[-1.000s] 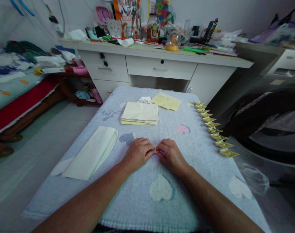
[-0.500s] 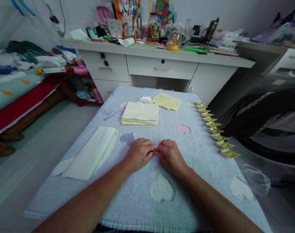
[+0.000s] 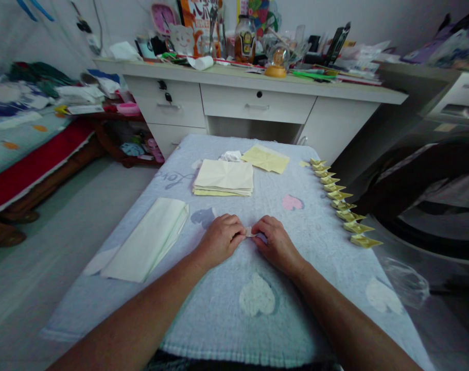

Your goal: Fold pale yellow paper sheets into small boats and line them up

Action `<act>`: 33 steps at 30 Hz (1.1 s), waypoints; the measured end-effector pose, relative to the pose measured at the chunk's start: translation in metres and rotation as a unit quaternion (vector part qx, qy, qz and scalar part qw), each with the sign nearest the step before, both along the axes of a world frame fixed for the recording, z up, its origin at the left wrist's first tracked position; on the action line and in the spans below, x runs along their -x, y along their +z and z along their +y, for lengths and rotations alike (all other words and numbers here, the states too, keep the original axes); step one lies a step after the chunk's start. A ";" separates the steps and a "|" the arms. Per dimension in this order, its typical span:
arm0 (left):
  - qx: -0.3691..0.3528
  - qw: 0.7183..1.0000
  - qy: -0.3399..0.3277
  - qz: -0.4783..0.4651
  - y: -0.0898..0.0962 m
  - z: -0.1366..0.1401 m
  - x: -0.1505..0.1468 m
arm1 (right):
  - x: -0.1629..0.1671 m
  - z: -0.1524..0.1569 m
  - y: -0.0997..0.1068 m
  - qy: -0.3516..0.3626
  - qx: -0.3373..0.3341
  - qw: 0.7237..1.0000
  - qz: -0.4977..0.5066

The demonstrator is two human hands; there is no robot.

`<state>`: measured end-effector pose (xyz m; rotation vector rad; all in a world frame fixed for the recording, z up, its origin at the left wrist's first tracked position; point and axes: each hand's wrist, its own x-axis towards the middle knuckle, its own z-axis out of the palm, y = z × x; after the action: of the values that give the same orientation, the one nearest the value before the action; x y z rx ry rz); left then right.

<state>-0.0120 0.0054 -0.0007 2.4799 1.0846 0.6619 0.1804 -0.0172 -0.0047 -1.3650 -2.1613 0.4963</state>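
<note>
Between my fingertips is a small folded piece of pale paper (image 3: pixel 250 232), mostly covered by the fingers. My left hand (image 3: pixel 223 237) pinches its left end and my right hand (image 3: pixel 275 239) pinches its right end, just above the cloth. Beyond the hands lies a stack of cream paper sheets (image 3: pixel 224 175), with yellowish sheets at the bottom. A creased yellow sheet (image 3: pixel 265 158) rests behind it to the right. Left of my left hand is a folded pale green-white paper (image 3: pixel 147 242). Several folded yellow paper pieces (image 3: pixel 344 205) stand in a row along the right edge.
A blue cloth with hearts (image 3: pixel 315 288) covers the table. A crumpled white tissue (image 3: pixel 231 156) lies behind the stack. Across the far side stands a white desk (image 3: pixel 257 105) crowded with a jar (image 3: pixel 245 40) and other items. A front-loading washer (image 3: pixel 450 154) is on the right, a bed (image 3: pixel 29 159) on the left.
My hands have drawn slightly apart, so more of the small paper piece shows between them. The view has shifted a little; the stack and the row lie as before.
</note>
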 end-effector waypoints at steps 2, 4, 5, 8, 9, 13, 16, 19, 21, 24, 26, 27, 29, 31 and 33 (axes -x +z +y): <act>-0.002 1.000 -0.001 0.003 0.001 0.000 0.000 | -0.001 0.001 -0.001 0.005 -0.005 1.000 0.002; -0.004 1.000 0.003 0.002 0.001 0.000 -0.001 | -0.001 0.002 -0.001 0.008 -0.011 1.000 0.002; -0.004 1.000 0.005 -0.001 0.000 0.000 -0.001 | -0.001 0.002 -0.001 0.007 -0.014 1.000 0.000; -0.002 1.000 0.012 -0.012 -0.002 0.000 0.000 | 0.001 0.003 0.001 -0.002 -0.019 1.000 -0.017; 0.000 1.000 0.015 -0.015 -0.003 0.000 -0.001 | 0.002 0.003 0.002 -0.003 -0.019 0.999 -0.026; 0.019 0.999 0.026 -0.033 -0.004 0.000 -0.002 | 0.003 0.002 0.006 -0.006 -0.010 0.999 -0.048; 0.033 0.997 0.042 -0.053 -0.003 0.000 -0.003 | 0.002 0.003 0.006 -0.012 -0.002 0.999 -0.041; 0.038 0.996 0.052 -0.062 -0.002 0.002 -0.004 | 0.000 0.005 0.005 -0.011 0.013 1.000 -0.020; 0.041 0.996 0.058 -0.062 -0.001 0.002 -0.005 | 0.000 0.006 0.006 -0.016 0.025 0.999 -0.013; 0.044 0.995 0.066 -0.058 0.000 0.002 -0.006 | 0.002 0.007 0.007 -0.033 0.038 0.999 -0.015; 0.043 0.995 0.068 -0.053 -0.001 0.002 -0.006 | 0.003 0.006 0.007 -0.043 0.042 0.998 -0.018; 0.041 0.995 0.069 -0.052 -0.001 0.002 -0.006 | 0.004 0.006 0.007 -0.046 0.043 0.998 -0.016; 0.037 0.995 0.070 -0.052 -0.002 0.002 -0.006 | 0.004 0.006 0.007 -0.051 0.040 0.998 -0.008; 0.035 0.996 0.069 -0.052 -0.003 0.002 -0.006 | 0.003 0.005 0.006 -0.054 0.034 0.998 0.002; 0.035 0.996 0.067 -0.050 -0.002 0.001 -0.007 | 0.002 0.005 0.006 -0.056 0.030 0.998 0.006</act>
<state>-0.0053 0.0068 -0.0032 2.3050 1.2233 0.7642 0.1784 -0.0127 0.0009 -1.5013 -2.0623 0.5274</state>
